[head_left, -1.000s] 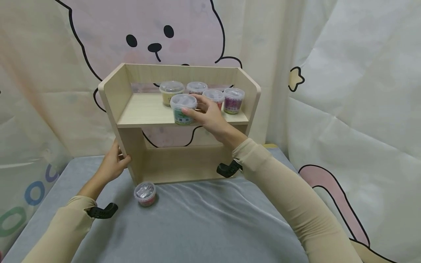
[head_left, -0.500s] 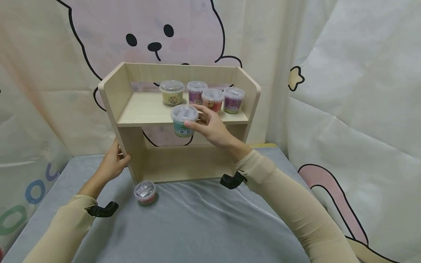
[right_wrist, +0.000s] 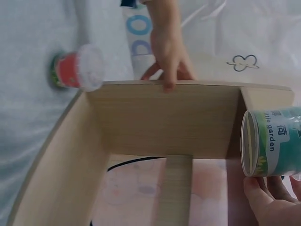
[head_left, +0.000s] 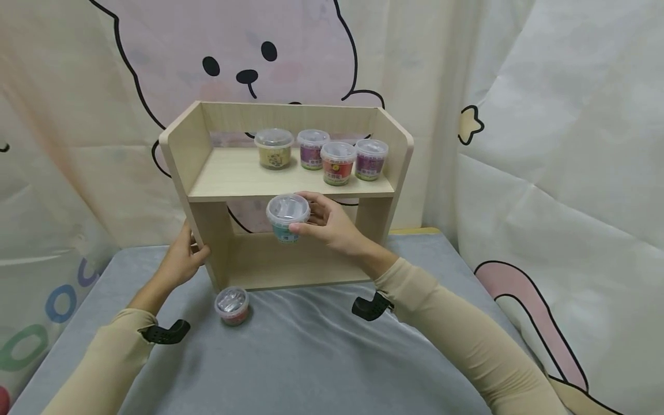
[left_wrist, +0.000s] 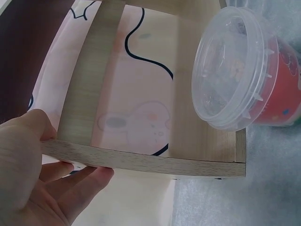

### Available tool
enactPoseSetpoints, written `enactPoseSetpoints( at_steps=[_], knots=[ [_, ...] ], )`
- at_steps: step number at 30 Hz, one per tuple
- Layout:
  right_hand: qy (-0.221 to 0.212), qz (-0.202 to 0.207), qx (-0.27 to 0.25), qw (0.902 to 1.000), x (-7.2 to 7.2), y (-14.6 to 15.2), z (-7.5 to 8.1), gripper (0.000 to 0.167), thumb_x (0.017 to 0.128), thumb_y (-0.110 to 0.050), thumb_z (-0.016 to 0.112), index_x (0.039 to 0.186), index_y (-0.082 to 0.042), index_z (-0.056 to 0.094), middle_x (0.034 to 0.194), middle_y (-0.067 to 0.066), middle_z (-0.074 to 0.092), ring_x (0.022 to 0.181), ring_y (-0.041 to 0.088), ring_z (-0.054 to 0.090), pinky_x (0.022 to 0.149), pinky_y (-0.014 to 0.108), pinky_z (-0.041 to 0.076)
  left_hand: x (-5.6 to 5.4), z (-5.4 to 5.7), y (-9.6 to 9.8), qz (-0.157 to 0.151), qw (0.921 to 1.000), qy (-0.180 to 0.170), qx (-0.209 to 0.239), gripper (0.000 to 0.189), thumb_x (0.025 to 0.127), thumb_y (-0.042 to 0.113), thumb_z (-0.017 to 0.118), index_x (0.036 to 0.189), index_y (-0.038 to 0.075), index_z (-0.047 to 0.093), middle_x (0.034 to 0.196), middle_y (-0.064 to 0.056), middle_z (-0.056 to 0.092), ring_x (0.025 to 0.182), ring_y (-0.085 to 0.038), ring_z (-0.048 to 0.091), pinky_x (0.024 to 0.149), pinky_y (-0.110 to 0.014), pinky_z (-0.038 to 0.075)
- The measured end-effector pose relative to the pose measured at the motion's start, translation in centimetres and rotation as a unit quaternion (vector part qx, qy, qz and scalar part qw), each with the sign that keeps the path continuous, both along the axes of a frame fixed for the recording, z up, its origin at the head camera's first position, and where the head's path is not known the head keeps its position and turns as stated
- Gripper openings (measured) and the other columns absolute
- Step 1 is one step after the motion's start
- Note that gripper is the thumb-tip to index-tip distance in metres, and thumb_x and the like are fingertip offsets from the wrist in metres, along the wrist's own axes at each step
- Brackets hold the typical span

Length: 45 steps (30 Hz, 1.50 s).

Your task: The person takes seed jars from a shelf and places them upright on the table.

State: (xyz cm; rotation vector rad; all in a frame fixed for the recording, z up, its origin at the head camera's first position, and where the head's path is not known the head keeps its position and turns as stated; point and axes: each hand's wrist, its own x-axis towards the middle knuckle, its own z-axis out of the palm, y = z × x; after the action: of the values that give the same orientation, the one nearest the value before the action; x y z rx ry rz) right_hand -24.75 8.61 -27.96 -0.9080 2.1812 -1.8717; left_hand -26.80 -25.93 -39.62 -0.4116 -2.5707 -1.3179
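Observation:
My right hand [head_left: 334, 227] grips a small lidded plastic tub with a teal label [head_left: 286, 222], held in the air in front of the wooden shelf's lower opening. In the right wrist view the teal tub [right_wrist: 277, 141] shows "little garden" lettering. With thumb on one side and fingers on the other, my left hand [head_left: 178, 259] holds the left side panel of the shelf [head_left: 215, 242]. A tub with a red label [head_left: 231, 305] stands on the cloth by the shelf's front left corner; the left wrist view shows its clear lid [left_wrist: 230, 70] up close.
On the upper board stand a yellow tub [head_left: 274, 150], a purple tub [head_left: 311, 151], a red tub [head_left: 338, 164] and another purple tub [head_left: 370, 161]. A grey-blue cloth [head_left: 311, 357] covers the table. Printed curtains [head_left: 544, 173] hang behind and at the sides.
My right hand has lowered the teal tub from the upper board's front edge to in front of the lower opening. My left hand stays on the side panel.

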Motion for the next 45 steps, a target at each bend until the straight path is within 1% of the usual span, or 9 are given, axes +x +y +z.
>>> enactPoseSetpoints(
  at_steps=[3,9,17,22,28,31,35,41,45],
  knots=[
    [-0.019,0.003,-0.003,0.9998,0.0,-0.2,-0.8,0.061,0.093,0.007,0.063,0.149,0.001,0.041,0.139,0.027,0.056,0.120,0.026,0.063,0.093,0.023,0.054,0.1,0.0,0.0,-0.003,1.0000,0.001,0.000,0.076,0.096,0.001,0.051,0.160,0.013,0.010,0.138,-0.043,0.046,0.111,-0.061,0.060,0.068,-0.036,0.059],
    [-0.045,0.014,0.006,0.9989,0.2,-0.7,-2.2,0.060,0.093,0.005,0.064,0.148,-0.002,0.042,0.138,0.025,0.057,0.118,0.022,0.064,0.092,0.024,0.055,0.4,0.1,-0.2,-0.001,0.9999,-0.005,-0.013,0.076,0.097,0.002,0.050,0.160,0.015,0.011,0.139,-0.043,0.046,0.112,-0.061,0.060,0.068,-0.040,0.059],
    [-0.071,0.037,0.002,0.9968,0.1,-1.1,-4.9,0.059,0.092,0.005,0.064,0.147,0.000,0.041,0.139,0.027,0.055,0.115,0.015,0.064,0.091,0.024,0.055,0.5,0.0,-0.2,0.002,0.9998,-0.009,-0.017,0.077,0.097,0.001,0.049,0.161,0.017,0.009,0.142,-0.042,0.043,0.114,-0.062,0.058,0.075,-0.052,0.061],
    [-0.083,0.034,0.001,0.9960,0.1,-1.3,-6.2,0.061,0.092,0.005,0.065,0.147,0.001,0.040,0.140,0.028,0.054,0.117,0.017,0.063,0.093,0.025,0.055,0.4,0.0,-0.1,0.000,0.9998,-0.011,-0.016,0.079,0.097,0.002,0.050,0.162,0.020,0.007,0.145,-0.041,0.041,0.115,-0.061,0.059,0.076,-0.053,0.061],
    [-0.094,0.043,-0.001,0.9946,0.3,-1.7,-7.4,0.062,0.093,0.003,0.066,0.148,-0.001,0.039,0.143,0.027,0.053,0.122,0.020,0.062,0.098,0.026,0.054,0.2,0.0,-0.1,0.003,0.9998,-0.011,-0.015,0.082,0.096,0.000,0.050,0.162,0.022,0.006,0.146,-0.041,0.040,0.115,-0.061,0.058,0.078,-0.057,0.060],
    [-0.097,0.042,-0.001,0.9945,0.5,-1.9,-8.1,0.062,0.092,0.001,0.068,0.147,-0.002,0.041,0.143,0.026,0.054,0.121,0.019,0.063,0.099,0.027,0.054,0.3,0.1,0.0,0.003,0.9998,-0.016,-0.015,0.083,0.096,0.001,0.050,0.163,0.023,0.005,0.147,-0.041,0.039,0.116,-0.062,0.057,0.078,-0.059,0.060],
    [-0.105,0.041,-0.010,0.9936,0.6,-2.3,-9.2,0.062,0.090,0.004,0.069,0.145,-0.001,0.042,0.142,0.027,0.055,0.119,0.017,0.063,0.100,0.027,0.053,0.4,0.1,0.0,0.004,0.9997,-0.019,-0.018,0.086,0.096,0.000,0.051,0.163,0.025,0.003,0.149,-0.040,0.037,0.118,-0.062,0.055,0.080,-0.061,0.059],
    [-0.120,0.034,-0.015,0.9921,0.8,-2.9,-10.9,0.063,0.089,0.004,0.071,0.144,-0.002,0.041,0.142,0.025,0.055,0.120,0.017,0.062,0.101,0.027,0.053,0.3,0.0,0.0,0.005,0.9998,-0.001,-0.019,0.088,0.095,-0.002,0.052,0.163,0.024,0.004,0.149,-0.040,0.038,0.120,-0.062,0.054,0.080,-0.062,0.058],
    [-0.128,0.012,-0.014,0.9916,0.9,-3.5,-12.0,0.064,0.087,0.002,0.074,0.142,-0.003,0.042,0.140,0.023,0.056,0.119,0.017,0.062,0.104,0.028,0.052,0.3,0.1,-0.1,0.006,0.9998,0.004,-0.018,0.088,0.094,-0.003,0.052,0.163,0.024,0.004,0.149,-0.040,0.038,0.119,-0.062,0.055,0.079,-0.062,0.058]
  ],
)
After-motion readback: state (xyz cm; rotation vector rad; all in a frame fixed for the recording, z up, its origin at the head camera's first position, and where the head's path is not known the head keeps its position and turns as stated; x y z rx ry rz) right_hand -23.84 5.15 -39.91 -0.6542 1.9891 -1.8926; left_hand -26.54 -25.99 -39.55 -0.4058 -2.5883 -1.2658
